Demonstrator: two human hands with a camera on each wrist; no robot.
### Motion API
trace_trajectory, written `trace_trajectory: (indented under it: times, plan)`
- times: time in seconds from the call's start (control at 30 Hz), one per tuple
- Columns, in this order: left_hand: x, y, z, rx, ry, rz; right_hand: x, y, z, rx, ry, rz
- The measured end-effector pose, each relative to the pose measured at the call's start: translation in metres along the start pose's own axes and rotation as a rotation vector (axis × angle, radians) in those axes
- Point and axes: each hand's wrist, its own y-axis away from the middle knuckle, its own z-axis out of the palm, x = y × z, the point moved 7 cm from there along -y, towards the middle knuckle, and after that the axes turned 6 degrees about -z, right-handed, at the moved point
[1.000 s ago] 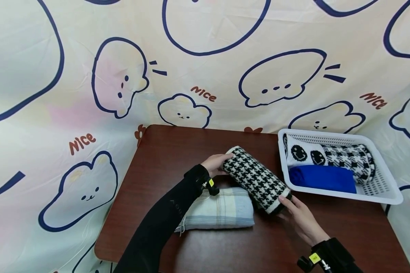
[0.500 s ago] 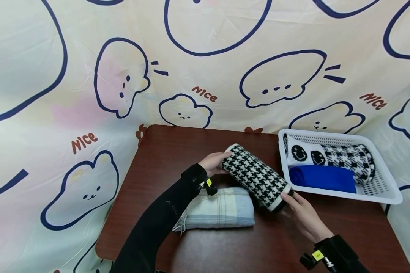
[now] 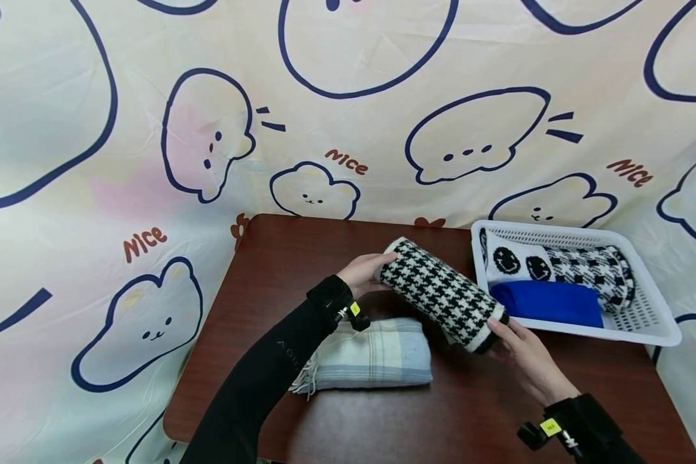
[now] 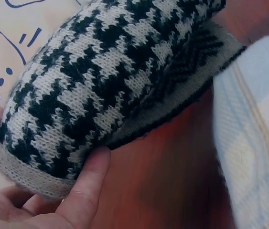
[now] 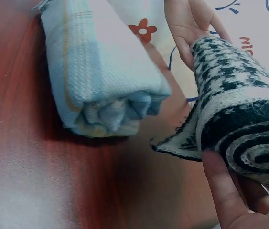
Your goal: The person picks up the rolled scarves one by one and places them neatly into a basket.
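Observation:
A rolled black-and-white houndstooth knit scarf (image 3: 441, 293) slants between both hands over the table. My left hand (image 3: 367, 274) grips its upper left end, thumb on the near side in the left wrist view. At the lower right end my right hand (image 3: 524, 357) holds it, thumb on top. The right wrist view shows the scarf's spiral end (image 5: 261, 155) and a loose flap hanging below the roll. Below and left of the roll lies a folded, rolled pale blue and cream plaid scarf (image 3: 377, 357) with a fringe at its left end.
A white plastic basket (image 3: 652, 322) stands at the table's right rear. It holds a blue rolled cloth (image 3: 548, 303), a white one with black smiley faces (image 3: 516, 258) and a black-and-white checked roll (image 3: 594, 267). A cartoon-print curtain (image 3: 383, 129) hangs behind the brown table (image 3: 301, 251).
The houndstooth roll has risen slightly, its right end moving up and to the right with my right hand. The left hand has barely shifted. The plaid scarf stays in place.

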Motion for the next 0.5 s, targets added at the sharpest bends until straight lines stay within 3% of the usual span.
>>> trace_trajectory:
  times: [0.23,0.5]
  plan:
    - [0.004,0.001,0.009,0.006,0.018,0.005,-0.008,0.003,-0.015,-0.011,-0.008,-0.03]
    - [0.009,0.003,0.025,-0.014,0.032,0.036,-0.014,0.006,-0.036,-0.03,0.135,0.01]
